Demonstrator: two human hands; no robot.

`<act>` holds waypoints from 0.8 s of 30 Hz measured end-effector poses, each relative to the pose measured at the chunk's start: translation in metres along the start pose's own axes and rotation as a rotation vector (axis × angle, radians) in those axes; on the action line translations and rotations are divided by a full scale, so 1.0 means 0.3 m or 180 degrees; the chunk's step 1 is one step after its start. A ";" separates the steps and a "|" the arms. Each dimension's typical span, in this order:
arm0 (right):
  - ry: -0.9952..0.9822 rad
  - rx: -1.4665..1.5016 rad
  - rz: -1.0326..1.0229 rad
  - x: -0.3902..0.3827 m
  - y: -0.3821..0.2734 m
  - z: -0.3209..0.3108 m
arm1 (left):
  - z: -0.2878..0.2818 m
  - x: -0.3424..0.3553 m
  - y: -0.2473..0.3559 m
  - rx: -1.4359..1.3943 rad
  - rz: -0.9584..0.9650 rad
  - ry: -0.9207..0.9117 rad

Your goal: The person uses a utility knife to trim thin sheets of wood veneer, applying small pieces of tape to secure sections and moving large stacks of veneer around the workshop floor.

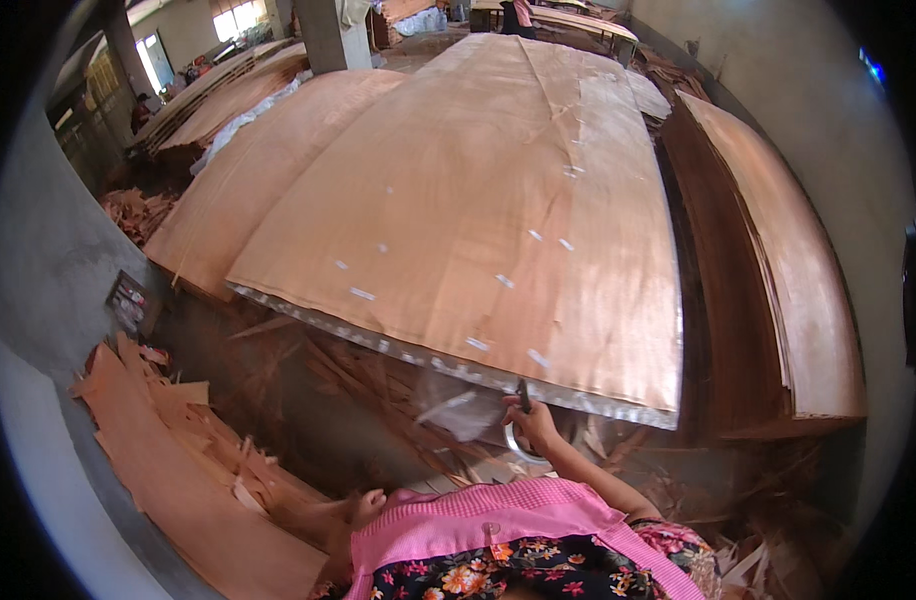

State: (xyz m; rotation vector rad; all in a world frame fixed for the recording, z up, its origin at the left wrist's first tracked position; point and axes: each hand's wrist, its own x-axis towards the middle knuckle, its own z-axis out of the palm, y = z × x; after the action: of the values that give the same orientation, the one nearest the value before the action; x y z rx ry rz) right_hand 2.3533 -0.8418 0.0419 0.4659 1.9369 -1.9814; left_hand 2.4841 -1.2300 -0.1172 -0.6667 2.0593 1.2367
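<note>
Close to the near edge of a large stack of thin wood veneer sheets, my right hand is closed on a dark narrow tool. The tool points up toward the sheet edge; its exact kind is too small to make out. A pale ring like a roll of tape hangs at the same hand. Beside my pink apron, my left hand is low at the waist, its fingers curled, and nothing shows in it. Several short white tape strips lie across the top sheet.
More veneer stacks stand to the left and right. Torn veneer offcuts lean along the left wall, and scraps cover the floor by the stack. A concrete pillar and another person are at the far end.
</note>
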 end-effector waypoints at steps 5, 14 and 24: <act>-0.0652 -0.0552 -0.0076 0.152 -0.049 0.579 | -0.526 0.081 -0.200 -0.0588 -0.0042 0.0848; -0.0693 -0.0602 -0.0434 0.469 -0.367 1.459 | -1.112 0.025 -0.742 -0.1319 -0.1029 0.1207; -0.0788 -0.0693 -0.0637 1.062 -0.595 2.162 | -1.673 0.720 -0.566 -0.1951 0.0417 -0.0049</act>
State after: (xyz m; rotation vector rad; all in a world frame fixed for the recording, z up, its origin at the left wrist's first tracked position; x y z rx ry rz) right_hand 1.9864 -1.4890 0.0713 -0.0294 2.0707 -1.8102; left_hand 2.3272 -1.7747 -0.1962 -0.7908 1.7227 1.9703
